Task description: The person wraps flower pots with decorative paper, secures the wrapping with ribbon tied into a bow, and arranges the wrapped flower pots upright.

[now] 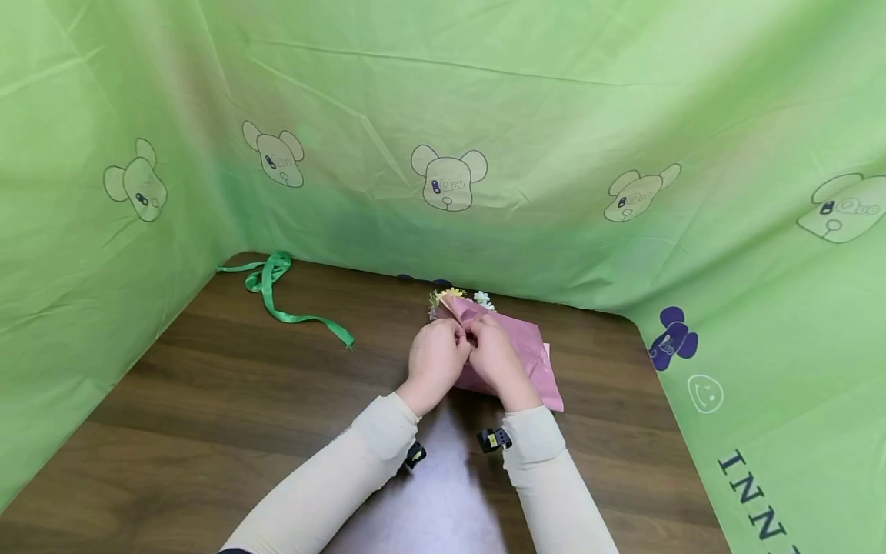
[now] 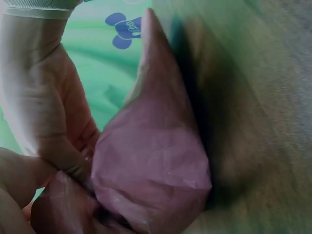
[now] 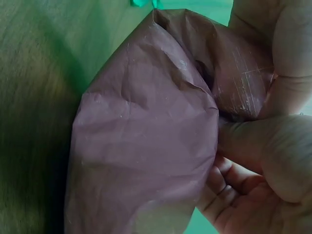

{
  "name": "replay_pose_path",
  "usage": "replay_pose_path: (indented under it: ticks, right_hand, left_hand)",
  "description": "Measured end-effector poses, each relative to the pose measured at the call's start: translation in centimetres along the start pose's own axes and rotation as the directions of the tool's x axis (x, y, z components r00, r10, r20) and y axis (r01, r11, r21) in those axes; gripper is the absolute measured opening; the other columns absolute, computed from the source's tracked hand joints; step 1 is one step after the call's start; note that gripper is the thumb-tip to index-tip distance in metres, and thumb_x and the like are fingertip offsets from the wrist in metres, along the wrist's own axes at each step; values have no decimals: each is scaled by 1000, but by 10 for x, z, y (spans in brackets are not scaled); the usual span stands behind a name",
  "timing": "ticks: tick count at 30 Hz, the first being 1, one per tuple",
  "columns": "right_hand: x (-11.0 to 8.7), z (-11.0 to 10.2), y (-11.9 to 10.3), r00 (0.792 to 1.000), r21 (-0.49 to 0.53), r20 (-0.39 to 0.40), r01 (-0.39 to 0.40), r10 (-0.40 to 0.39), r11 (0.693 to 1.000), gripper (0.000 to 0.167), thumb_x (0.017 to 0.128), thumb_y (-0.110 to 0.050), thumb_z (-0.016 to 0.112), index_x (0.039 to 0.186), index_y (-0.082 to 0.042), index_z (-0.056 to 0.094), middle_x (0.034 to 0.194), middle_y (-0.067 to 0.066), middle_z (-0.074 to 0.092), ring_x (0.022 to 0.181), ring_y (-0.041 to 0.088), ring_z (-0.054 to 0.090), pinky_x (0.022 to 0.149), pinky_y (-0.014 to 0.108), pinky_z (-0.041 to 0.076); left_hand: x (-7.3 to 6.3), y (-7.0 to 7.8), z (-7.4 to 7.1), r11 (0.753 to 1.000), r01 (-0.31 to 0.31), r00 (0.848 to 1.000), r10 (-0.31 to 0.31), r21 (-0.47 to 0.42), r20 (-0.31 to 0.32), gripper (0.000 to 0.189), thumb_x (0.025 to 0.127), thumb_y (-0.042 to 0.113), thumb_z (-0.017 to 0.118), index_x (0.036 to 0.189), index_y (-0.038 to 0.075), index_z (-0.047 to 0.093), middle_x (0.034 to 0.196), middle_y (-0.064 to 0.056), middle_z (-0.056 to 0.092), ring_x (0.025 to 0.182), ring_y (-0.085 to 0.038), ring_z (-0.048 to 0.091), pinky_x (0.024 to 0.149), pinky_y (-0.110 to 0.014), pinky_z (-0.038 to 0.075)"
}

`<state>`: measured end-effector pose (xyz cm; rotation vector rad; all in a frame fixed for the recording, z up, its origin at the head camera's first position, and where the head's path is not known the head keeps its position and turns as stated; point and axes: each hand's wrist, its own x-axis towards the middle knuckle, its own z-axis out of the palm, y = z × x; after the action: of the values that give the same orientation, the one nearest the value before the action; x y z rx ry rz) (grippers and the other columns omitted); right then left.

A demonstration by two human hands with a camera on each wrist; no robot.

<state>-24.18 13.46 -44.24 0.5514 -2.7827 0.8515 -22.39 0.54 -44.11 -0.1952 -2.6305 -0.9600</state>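
Pink paper (image 1: 524,342) sits pinched in left fingers (image 1: 460,343) and right fingers (image 1: 481,329).

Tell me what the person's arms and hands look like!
The left sleeve and right sleeve are long and cream-coloured, with wide cuffs. Two small, yellow-marked black cameras show beside the cuffs. The left hand and right hand are bare.
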Motion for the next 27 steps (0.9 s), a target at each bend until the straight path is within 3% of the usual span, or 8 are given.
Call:
replay_pose_path:
  ticks: [7,12,16,19,20,23,27]
  right_hand:
    - [2,-13,14,995,79,83,-61,54,995,21,84,4,67,104,1,73,111,18,65,102,32,62,93,47,52]
    - [4,-27,22,985,150,170,-67,42,986,25,87,5,63,111,4,72,117,20,68,109,33,64,96,45,52]
    - [8,-38,23,959,301,253,-206,130,931,29,96,5,52,121,11,65,112,23,70,105,32,68,95,44,55]
    - [12,-45,22,936,340,266,-314,230,886,31,104,-12,51,121,10,63,102,21,72,95,29,72,89,42,58]
    - [14,-46,22,931,331,263,-334,253,883,34,105,-20,53,119,9,64,100,19,73,92,28,72,87,42,59]
    - [19,-48,21,926,212,228,-348,300,913,41,100,-42,63,106,-1,68,92,11,74,86,25,72,82,37,56]
    - [26,-50,19,917,119,227,-360,327,925,35,97,-42,68,93,-6,67,86,6,73,85,30,73,76,34,56]
  left_hand:
    - [1,12,4,990,-71,997,68,120,23,21,86,18,71,66,19,65,65,2,66,65,-25,65,58,-39,51]
    - [-5,20,9,944,-170,985,168,284,31,12,88,23,71,77,18,70,77,0,72,77,-25,68,67,-36,55]
    - [-8,24,12,909,-219,975,213,354,56,12,86,26,71,80,16,70,79,-1,72,83,-23,69,78,-32,52]
    - [-9,26,15,904,-229,973,213,360,85,15,85,30,71,81,16,71,82,-2,73,87,-23,69,81,-32,52]
    - [-10,27,16,904,-232,973,211,358,98,17,85,32,71,83,15,71,84,-1,73,89,-23,68,82,-32,52]
    - [-12,28,18,899,-242,969,205,365,138,26,85,39,72,93,14,74,92,-1,75,96,-23,67,85,-33,53]
    - [-17,30,22,870,-276,959,222,409,174,45,85,50,73,106,11,75,102,-1,75,102,-22,64,91,-32,50]
